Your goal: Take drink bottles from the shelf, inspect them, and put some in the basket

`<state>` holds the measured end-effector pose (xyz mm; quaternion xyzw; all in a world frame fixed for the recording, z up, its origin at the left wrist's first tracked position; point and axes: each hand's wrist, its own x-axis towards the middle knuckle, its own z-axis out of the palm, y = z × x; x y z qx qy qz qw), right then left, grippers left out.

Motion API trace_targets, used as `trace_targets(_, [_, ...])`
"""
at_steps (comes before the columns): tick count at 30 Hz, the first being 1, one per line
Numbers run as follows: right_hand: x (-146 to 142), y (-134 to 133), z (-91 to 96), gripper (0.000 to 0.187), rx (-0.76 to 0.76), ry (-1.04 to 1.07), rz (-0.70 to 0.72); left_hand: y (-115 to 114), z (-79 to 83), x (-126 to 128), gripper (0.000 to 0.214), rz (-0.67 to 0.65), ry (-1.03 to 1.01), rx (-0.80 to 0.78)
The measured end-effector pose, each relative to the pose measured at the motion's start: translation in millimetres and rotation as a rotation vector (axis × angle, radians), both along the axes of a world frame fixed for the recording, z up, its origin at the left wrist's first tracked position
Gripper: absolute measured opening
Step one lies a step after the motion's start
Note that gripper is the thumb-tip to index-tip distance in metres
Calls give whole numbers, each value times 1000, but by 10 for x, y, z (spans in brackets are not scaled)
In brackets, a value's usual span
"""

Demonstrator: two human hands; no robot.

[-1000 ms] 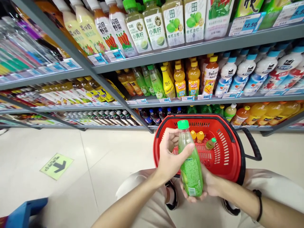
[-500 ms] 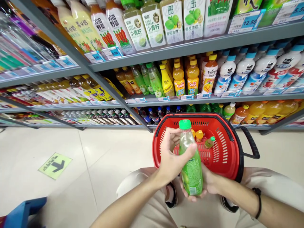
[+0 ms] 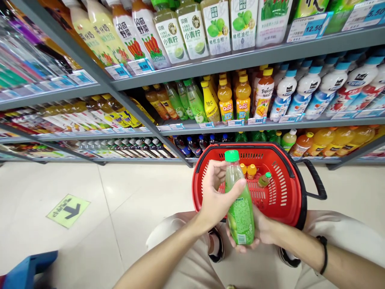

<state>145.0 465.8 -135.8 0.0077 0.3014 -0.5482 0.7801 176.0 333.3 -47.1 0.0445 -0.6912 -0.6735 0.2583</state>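
Both hands grip one green bottle upright above the near rim of the red basket — the left hand wraps its upper part, the right hand cups its base. Three small bottles lie inside the basket.

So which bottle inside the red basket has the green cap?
The small brownish bottle tilted at the far right of the basket; the two orange-capped bottles stand to its left.

We've got the bottle just before the basket, small bottles lying in it, shelves behind that, an arrow sticker on the floor to our left.
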Motion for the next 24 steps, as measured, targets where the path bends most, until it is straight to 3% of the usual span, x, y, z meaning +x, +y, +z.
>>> trace_targets(24, [10,16,-77,95,-45,-49,-32,4,-13,-5,37,-5,-5,16])
